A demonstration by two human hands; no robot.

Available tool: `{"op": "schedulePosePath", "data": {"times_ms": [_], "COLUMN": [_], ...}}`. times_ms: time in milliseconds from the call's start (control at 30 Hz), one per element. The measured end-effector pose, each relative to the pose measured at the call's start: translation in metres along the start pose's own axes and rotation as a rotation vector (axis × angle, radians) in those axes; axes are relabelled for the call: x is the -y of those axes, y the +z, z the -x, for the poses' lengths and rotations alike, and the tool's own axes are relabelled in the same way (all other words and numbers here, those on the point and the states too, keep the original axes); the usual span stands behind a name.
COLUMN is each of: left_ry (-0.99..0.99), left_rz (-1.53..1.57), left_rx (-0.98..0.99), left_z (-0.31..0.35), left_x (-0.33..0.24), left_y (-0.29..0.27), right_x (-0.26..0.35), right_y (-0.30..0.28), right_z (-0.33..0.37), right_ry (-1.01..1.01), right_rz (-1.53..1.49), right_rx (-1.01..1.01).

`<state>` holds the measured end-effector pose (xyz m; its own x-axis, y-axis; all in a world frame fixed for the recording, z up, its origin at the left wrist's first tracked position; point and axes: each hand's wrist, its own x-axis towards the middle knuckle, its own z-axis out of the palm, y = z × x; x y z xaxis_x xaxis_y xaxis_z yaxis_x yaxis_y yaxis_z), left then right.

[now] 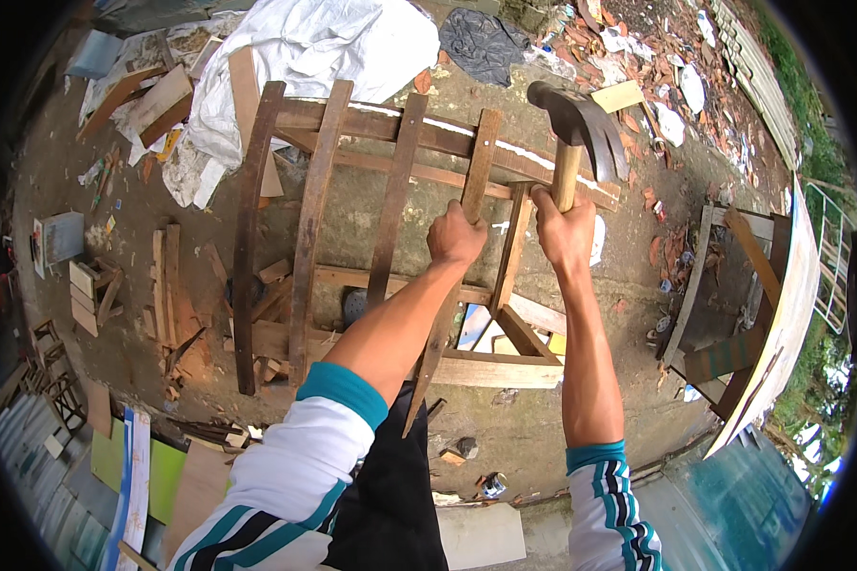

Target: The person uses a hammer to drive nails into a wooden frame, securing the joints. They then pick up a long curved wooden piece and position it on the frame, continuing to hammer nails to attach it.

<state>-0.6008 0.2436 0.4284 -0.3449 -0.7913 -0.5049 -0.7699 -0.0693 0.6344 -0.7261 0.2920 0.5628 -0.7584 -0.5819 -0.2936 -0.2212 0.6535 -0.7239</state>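
Clutching a slat, the left fingers are risking a bruise should the hammer, gripped by the right fingers, swing astray.

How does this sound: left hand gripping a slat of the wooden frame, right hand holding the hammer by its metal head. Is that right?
Not quite: the right hand holds the hammer by its wooden handle, not its metal head, as the head camera view shows. The left hand does grip a slat of the wooden frame.
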Motion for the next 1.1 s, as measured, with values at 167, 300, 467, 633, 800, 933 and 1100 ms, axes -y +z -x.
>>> {"op": "schedulePosePath", "data": {"times_ms": [167, 300, 467, 633, 800, 933, 1100], "left_ry": [0.006, 0.001, -0.007, 0.000, 0.024, 0.044, 0.118], "left_rz": [-0.010, 0.004, -0.018, -0.034, -0.043, -0.104, -0.029], "left_rx": [0.082, 0.028, 0.061, 0.013, -0.011, -0.039, -0.097], "left_z": [0.016, 0.000, 0.006, 0.002, 0.004, -0.001, 0.015], "left_x": [-0.026, -0.012, -0.020, -0.012, -0.018, -0.015, -0.025], "left_y": [0.017, 0.002, 0.014, 0.012, 0.016, 0.018, 0.017], "right_x": [-0.080, -0.025, -0.067, -0.039, -0.073, -0.058, -0.114], "right_y": [0.020, 0.015, 0.020, 0.002, 0.020, 0.002, -0.017], "right_z": [-0.018, 0.003, -0.017, -0.027, -0.022, -0.027, 0.067], "right_ry": [0.235, -0.005, 0.079, 0.180, 0.195, 0.213, 0.389], "right_rz": [0.387, 0.130, 0.046, 0.178, 0.186, 0.324, 0.102], "right_rx": [0.165, 0.066, 0.023, 0.129, 0.118, 0.151, -0.005]}}
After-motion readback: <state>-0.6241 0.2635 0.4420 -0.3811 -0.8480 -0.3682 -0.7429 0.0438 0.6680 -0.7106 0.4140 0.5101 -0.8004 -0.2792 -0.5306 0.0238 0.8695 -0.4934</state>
